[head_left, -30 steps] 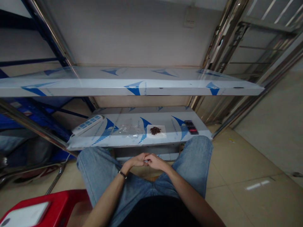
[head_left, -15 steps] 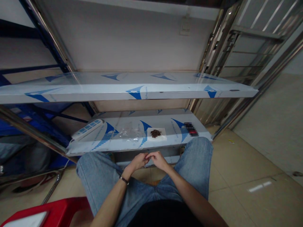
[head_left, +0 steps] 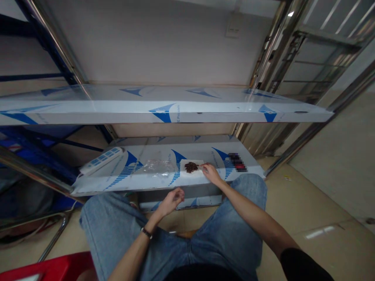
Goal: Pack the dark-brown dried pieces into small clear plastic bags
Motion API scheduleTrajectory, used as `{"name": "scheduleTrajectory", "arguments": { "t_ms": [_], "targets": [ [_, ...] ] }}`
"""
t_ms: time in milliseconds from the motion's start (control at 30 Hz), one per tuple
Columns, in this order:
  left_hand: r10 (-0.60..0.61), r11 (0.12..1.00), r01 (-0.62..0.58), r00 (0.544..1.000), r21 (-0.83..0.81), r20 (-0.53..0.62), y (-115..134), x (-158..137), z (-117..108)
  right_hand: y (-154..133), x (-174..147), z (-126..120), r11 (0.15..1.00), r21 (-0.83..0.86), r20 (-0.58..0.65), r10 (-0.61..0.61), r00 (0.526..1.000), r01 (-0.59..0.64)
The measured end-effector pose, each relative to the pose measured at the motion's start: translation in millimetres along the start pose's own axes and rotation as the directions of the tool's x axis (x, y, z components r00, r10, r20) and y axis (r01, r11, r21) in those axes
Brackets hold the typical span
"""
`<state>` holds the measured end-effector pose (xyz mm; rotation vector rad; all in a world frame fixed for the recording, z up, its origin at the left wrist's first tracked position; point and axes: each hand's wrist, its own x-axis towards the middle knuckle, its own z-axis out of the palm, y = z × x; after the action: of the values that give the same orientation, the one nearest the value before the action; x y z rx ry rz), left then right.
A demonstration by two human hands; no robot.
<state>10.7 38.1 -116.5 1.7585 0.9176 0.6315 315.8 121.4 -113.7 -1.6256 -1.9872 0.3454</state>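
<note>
My right hand [head_left: 211, 173] reaches over the lower shelf, its forefinger stretched out to the right edge of a pile of small dark brown pieces [head_left: 191, 168]. The pieces lie on a white square sheet [head_left: 195, 180]; they are too small for me to tell their kind. Whether the fingertip touches them I cannot tell. In front of the shelf edge, between my knees, my left hand [head_left: 172, 200] hovers with its fingers curled in; what they hold, if anything, is hidden. Crumpled clear plastic [head_left: 158, 168] lies left of the sheet.
A white power strip [head_left: 102, 160] rests at the left end of the lower shelf [head_left: 117, 188]. A blurred-out dark and red item [head_left: 238, 162] lies at its right. The upper shelf [head_left: 216, 117] spans above. A red stool [head_left: 67, 265] stands at lower left.
My hands were together between my knees and have come apart. The right one has moved forward and right to the brown pile; the left has stayed near its place. The view has shifted slightly.
</note>
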Motion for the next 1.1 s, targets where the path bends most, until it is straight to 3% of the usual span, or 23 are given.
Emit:
{"name": "scheduleTrajectory", "arguments": {
  "t_ms": [100,267,600,867,1100],
  "targets": [
    [-0.044,0.985,0.035,0.998,-0.168,-0.049,4.4,6.3,4.3,-0.3,3.6,8.1,0.997,-0.073,0.007,0.02,1.0,-0.019],
    [-0.117,0.981,0.099,0.988,-0.168,-0.103,5.7,4.0,4.3,-15.2,11.2,12.1,0.984,-0.177,0.086,0.01,0.996,0.006],
    [-0.165,0.965,0.16,0.986,-0.21,-0.009,-2.1,3.2,10.4,-18.0,9.1,13.6,0.952,-0.298,0.107,0.098,0.989,-0.062],
    [-0.164,0.941,0.159,0.986,-0.299,0.008,-18.7,21.3,10.7,-22.1,10.7,19.1,0.943,-0.329,0.099,0.093,0.991,-0.056],
    [-0.129,0.943,0.127,0.992,-0.308,0.013,-10.7,26.2,17.6,-22.2,12.6,23.6,0.941,-0.337,0.067,0.069,0.995,-0.043]
  ]
}}
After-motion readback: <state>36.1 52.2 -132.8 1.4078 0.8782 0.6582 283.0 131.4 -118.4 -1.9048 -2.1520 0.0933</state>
